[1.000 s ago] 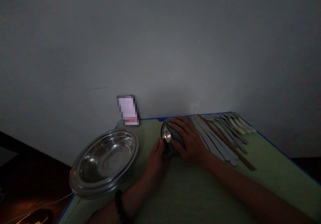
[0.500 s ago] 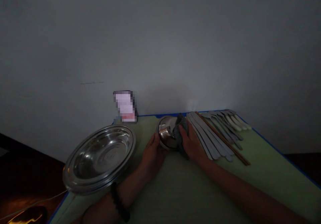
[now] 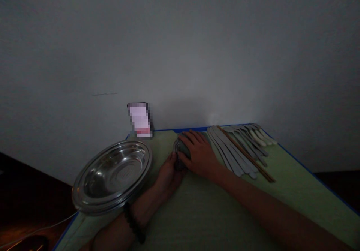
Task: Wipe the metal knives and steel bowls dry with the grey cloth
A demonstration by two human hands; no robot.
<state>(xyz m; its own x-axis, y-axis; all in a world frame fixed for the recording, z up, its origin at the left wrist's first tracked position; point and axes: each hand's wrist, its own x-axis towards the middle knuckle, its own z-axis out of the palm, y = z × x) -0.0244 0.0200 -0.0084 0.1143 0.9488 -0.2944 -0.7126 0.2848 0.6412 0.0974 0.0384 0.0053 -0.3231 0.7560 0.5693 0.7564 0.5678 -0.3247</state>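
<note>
My right hand (image 3: 200, 153) lies over a grey cloth (image 3: 181, 148) and presses it onto a small steel lid, which the cloth and hand now hide. My left hand (image 3: 168, 174) is curled against the near left edge of that covered lid and steadies it. Both rest on the green table mat (image 3: 213, 213) near the wall. A dark bracelet sits on my left wrist.
A large steel bowl (image 3: 112, 174) sits at the table's left corner, overhanging the edge. A row of several steel utensils (image 3: 239, 149) and wooden chopsticks (image 3: 247, 155) lies to the right. A small blurred card (image 3: 140, 119) leans on the wall. The room is dim.
Half a second ago the shiny lid showed beside the cloth; my right hand has since swept the cloth leftward over it, covering it again.
</note>
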